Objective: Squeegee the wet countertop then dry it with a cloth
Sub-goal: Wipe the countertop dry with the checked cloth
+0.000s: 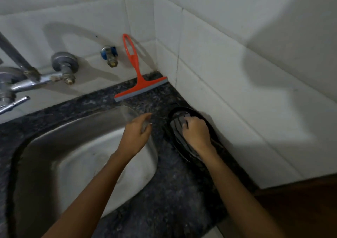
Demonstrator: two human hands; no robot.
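An orange squeegee with a grey blade stands on the dark speckled countertop in the back corner, its handle leaning on the tiled wall. My right hand reaches into a black oval tray beside the right wall, fingers curled onto a grey striped thing that looks like a cloth. My left hand hovers over the right rim of the steel sink with fingers loosely apart and nothing in it. Both hands are well short of the squeegee.
A metal tap and its valves jut from the back wall over the sink's left side. A small blue-handled valve sits left of the squeegee handle. White tiled walls close the corner at the back and right.
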